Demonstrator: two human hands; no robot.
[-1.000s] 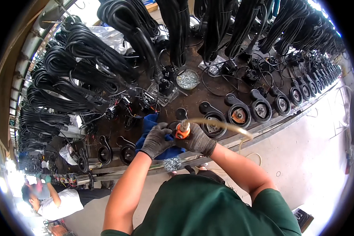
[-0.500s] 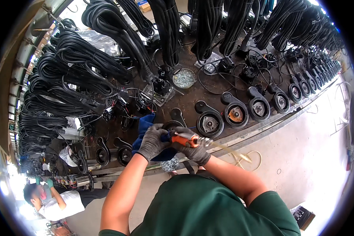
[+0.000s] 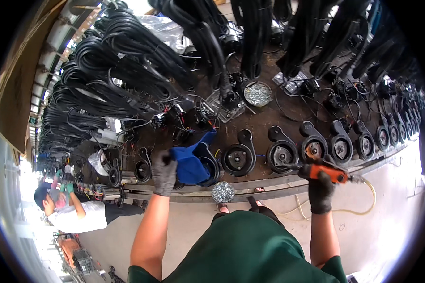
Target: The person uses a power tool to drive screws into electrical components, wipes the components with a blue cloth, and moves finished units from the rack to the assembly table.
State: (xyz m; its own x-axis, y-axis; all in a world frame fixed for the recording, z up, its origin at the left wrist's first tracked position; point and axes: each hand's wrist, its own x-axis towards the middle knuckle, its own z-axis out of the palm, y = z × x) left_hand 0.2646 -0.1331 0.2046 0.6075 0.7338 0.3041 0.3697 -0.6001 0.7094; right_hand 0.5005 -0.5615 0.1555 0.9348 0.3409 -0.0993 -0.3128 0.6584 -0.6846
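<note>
Black cable bundles (image 3: 141, 52) hang above a workbench (image 3: 264, 121), apparently to spare its surface, while round black housings (image 3: 239, 159) line the front edge within reach. A blue cloth (image 3: 191, 165) partly covers one beside the blurred left hand (image 3: 164, 175), its grip impossible to tell; the right hand (image 3: 321, 191) curls firmly around an orange hose-fed tool (image 3: 329, 173), nose toward the row.

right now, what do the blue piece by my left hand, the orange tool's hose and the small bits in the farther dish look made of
Blue piece: matte fabric, probably, as it drapes in folds. Hose: likely plastic or rubber, pale and smooth, bending in a curve. Small bits: probably metal, silvery, glinting.
</note>
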